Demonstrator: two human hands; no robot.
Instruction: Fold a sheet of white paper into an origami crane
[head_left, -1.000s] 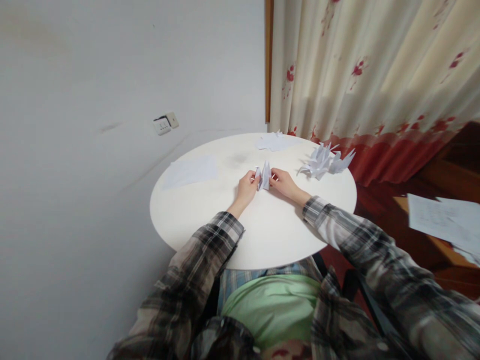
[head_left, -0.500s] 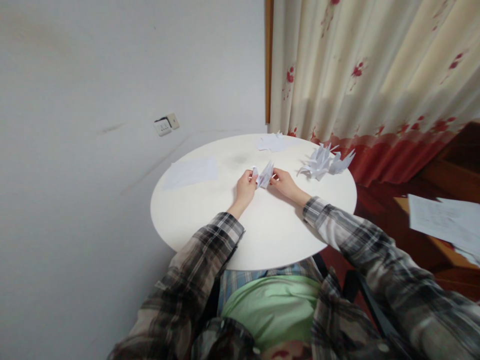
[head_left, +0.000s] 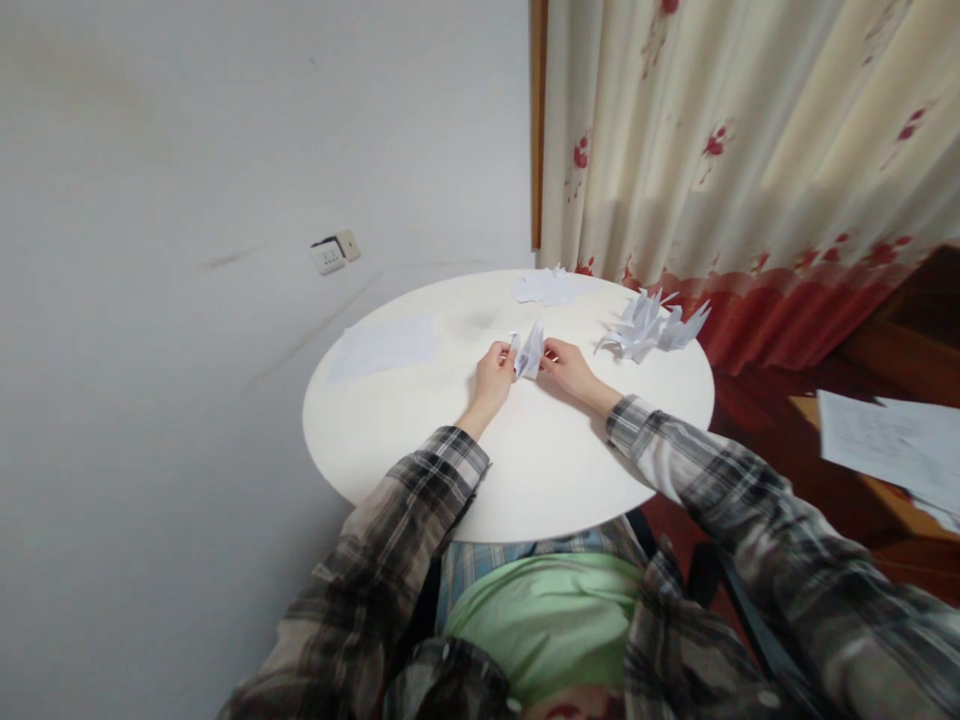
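Observation:
A folded white paper crane (head_left: 531, 352) is held between my two hands just above the round white table (head_left: 540, 480). My left hand (head_left: 495, 376) pinches its left end, where a small bent tip sticks up over the fingers. On the other side, my right hand (head_left: 564, 366) has thumb and fingers closed on the crane's right edge. One pointed wing stands upright between the hands. The fingers cover part of the folds. To the right of my right hand lies a cluster of several white paper cranes (head_left: 639, 326).
Flat white paper (head_left: 386, 343) lies at the table's left, and more paper pieces (head_left: 551, 288) lie at the far edge. A wall with a socket (head_left: 328, 256) borders the left. A patterned curtain (head_left: 720, 180) hangs behind. Printed sheets (head_left: 885, 435) rest on wooden furniture at right.
The upright wing has swung from leaning right to nearly vertical, and the crane's left tip sits closer to it. Both hands keep their hold, almost in place.

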